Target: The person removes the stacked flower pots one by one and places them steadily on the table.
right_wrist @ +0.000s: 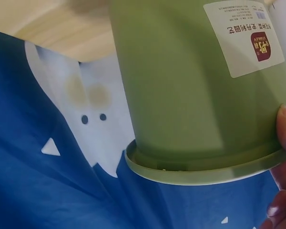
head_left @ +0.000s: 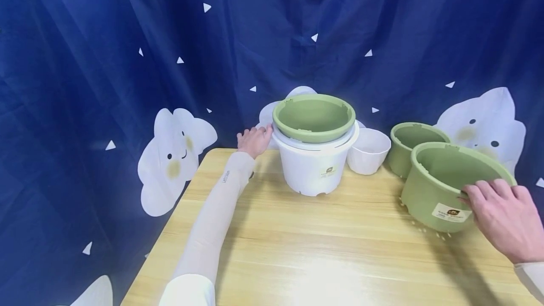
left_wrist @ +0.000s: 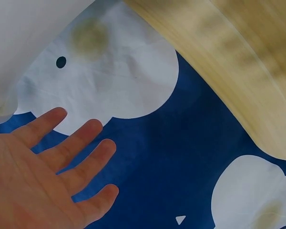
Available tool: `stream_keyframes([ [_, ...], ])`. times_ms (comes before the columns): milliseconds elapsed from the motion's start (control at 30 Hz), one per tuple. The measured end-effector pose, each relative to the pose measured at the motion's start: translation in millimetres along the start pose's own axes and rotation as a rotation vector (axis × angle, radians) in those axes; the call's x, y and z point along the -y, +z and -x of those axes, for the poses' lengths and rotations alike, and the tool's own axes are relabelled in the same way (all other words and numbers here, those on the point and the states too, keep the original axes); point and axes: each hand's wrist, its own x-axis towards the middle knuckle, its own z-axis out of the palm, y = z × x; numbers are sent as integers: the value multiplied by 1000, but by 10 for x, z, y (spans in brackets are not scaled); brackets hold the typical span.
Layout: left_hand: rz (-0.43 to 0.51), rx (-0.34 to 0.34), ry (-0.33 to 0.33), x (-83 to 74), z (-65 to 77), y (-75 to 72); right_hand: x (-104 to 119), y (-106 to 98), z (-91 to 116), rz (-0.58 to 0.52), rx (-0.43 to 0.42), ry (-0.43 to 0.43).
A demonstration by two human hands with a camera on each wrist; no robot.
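Observation:
By its rim, my right hand point(head_left: 503, 211) grips a green flowerpot point(head_left: 437, 202) with a white label, thumb outside the wall. The pot hangs tilted over the right of the table, and the right wrist view also shows this green pot point(right_wrist: 190, 95) and the gripping fingers point(right_wrist: 285, 129). My left hand point(head_left: 255, 140) is beside a white flowerpot point(head_left: 310, 169), near its rim. In the left wrist view the fingers point(left_wrist: 81, 138) are spread and fairly straight. Another green flowerpot point(head_left: 314, 117) sits nested in the top of the white pots.
A small white faceted pot point(head_left: 367, 152) stands right of the stack. Beside it, behind the held pot, is one more green pot point(head_left: 399, 155). The wooden table point(head_left: 306, 244) has its left edge near my left arm; a blue curtain point(head_left: 238, 27) hangs behind.

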Motion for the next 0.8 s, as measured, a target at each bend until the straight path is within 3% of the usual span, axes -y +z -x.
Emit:
stream_keyframes([
  [400, 15, -17, 4, -38, 46, -27, 24, 71, 218, -15, 60, -20],
  [800, 4, -9, -1, -30, 22, -4, 10, 48, 142, -40, 51, -54],
])
